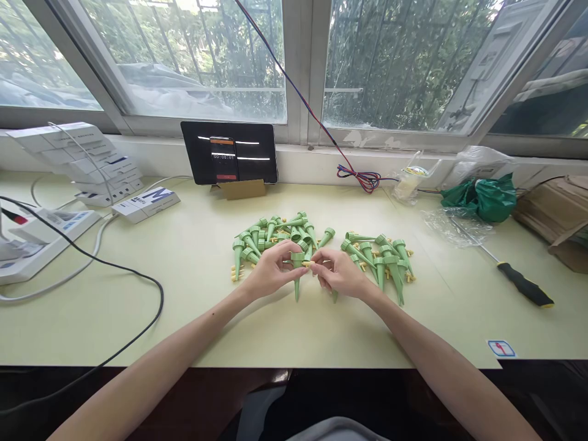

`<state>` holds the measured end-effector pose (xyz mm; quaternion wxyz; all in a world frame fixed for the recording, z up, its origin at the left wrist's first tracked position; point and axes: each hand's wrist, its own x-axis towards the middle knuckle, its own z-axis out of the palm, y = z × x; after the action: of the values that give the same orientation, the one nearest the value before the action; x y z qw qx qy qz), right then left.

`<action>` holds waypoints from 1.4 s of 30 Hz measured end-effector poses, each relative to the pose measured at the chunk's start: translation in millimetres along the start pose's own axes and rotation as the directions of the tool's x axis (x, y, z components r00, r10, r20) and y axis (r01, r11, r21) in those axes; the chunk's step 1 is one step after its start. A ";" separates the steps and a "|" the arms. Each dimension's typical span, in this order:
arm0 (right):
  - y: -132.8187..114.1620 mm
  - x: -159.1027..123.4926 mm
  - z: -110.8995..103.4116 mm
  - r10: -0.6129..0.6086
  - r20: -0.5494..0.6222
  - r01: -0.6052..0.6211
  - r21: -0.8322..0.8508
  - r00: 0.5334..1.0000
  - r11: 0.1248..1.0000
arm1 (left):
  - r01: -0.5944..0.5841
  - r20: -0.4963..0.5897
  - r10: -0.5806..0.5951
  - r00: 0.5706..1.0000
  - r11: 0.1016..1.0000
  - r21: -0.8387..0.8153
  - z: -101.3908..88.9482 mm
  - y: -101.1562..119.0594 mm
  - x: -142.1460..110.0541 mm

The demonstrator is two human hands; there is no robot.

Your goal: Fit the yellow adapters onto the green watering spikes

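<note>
My left hand (274,269) is closed around the capped top of a green plant-watering spike (297,288), its narrow tip pointing down. The fingers of my right hand (339,271) pinch a small yellow valve (307,264) at the side of that spike's cap. Whether the valve is seated in the cap is too small to tell. Below my right hand shows the green tip (335,297) of another spike, mostly hidden. Behind my hands lies a pile of green spikes (271,229). To the right is a second pile of spikes (390,260) with yellow valves among them.
Loose yellow valves (236,273) lie at the left pile's edge. A tablet (257,153) stands by the window. White boxes (87,156), a power strip (46,245) and a black cable (138,275) are left. On the right are a screwdriver (523,283) and a green bag (487,199).
</note>
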<state>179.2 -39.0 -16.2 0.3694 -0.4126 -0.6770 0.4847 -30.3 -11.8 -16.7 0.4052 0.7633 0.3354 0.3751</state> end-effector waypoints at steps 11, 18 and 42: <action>-4.3 0.1 1.8 -0.017 -0.004 0.017 -0.122 1.000 0.992 | 0.006 -0.009 -0.006 1.000 1.000 -0.010 1.8 2.6 -0.3; -3.6 0.3 2.3 -0.002 0.013 0.003 -0.129 1.000 0.992 | -0.005 -0.002 0.005 1.000 1.000 0.004 1.8 2.4 -0.2; -3.2 2.0 4.4 0.089 0.033 -0.088 -0.030 0.996 0.996 | -0.017 0.016 0.016 1.000 0.998 0.064 0.6 1.7 -0.3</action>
<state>173.8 -39.4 -14.1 0.3300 -0.4389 -0.6713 0.4978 -29.6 -13.1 -15.6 0.3797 0.7816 0.3378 0.3617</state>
